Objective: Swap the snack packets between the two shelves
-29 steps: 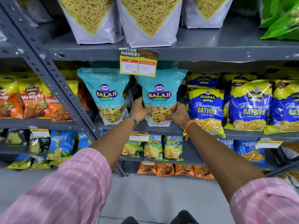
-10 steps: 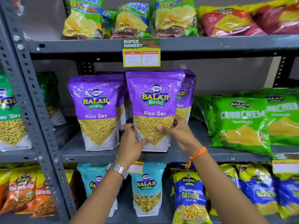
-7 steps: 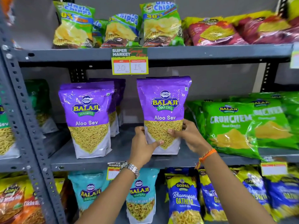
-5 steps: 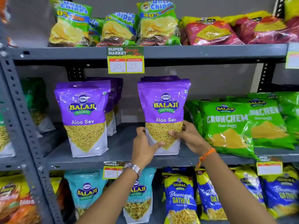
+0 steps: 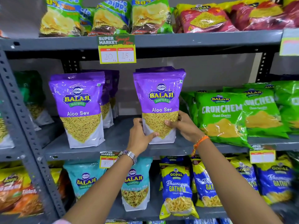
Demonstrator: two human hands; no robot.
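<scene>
Both hands pinch the lower part of one purple Aloo Sev packet (image 5: 159, 104): the left hand (image 5: 140, 136) wraps its left edge, thumb pressed on the white base, and the right hand (image 5: 182, 125) clasps its right edge, thumb on the yellow window. The packet stands upright on the middle shelf (image 5: 113, 143), with more purple packets right behind it. A second purple packet (image 5: 80, 109) stands well apart to its left, fronting its own row. Green Crunchem bags (image 5: 223, 115) lie just beside the held packet on the right. On the lower shelf (image 5: 208, 211), two teal Balaji packets (image 5: 135, 185) stand beneath the forearms, beside blue Gopal bags (image 5: 177, 189). A price tag (image 5: 116, 50) hangs from the shelf above.
</scene>
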